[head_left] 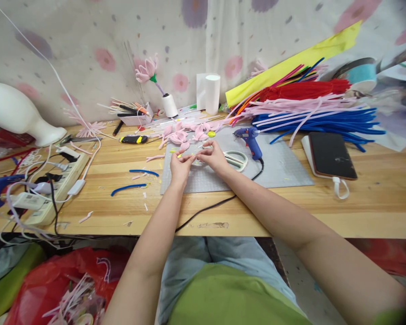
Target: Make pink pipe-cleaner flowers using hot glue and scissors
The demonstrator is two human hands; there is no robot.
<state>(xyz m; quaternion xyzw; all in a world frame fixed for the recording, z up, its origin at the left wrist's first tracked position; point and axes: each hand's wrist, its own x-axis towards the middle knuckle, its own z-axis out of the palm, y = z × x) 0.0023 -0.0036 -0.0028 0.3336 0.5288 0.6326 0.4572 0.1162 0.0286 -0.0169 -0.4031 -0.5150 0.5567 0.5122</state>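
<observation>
My left hand [180, 168] and my right hand [214, 158] meet over the grey cutting mat [280, 174], fingertips pinched close together. Whatever lies between them is too small to make out. Just beyond the fingers are pink fuzzy petal shapes [179, 136] and a small yellow-green piece [211, 134]. White-handled scissors [238, 161] lie partly hidden under my right hand and wrist. A blue glue gun [252, 142] rests on the mat to the right, its black cord [206, 208] running under my right forearm.
Bundles of blue [325, 126] and red pipe cleaners [304, 90] lie back right, near a black phone-like device [333, 155]. A pink flower [147, 70] stands in a white spool [169, 106]. Left are a utility knife [133, 139], blue stem pieces [128, 187] and a cabled power strip [62, 185].
</observation>
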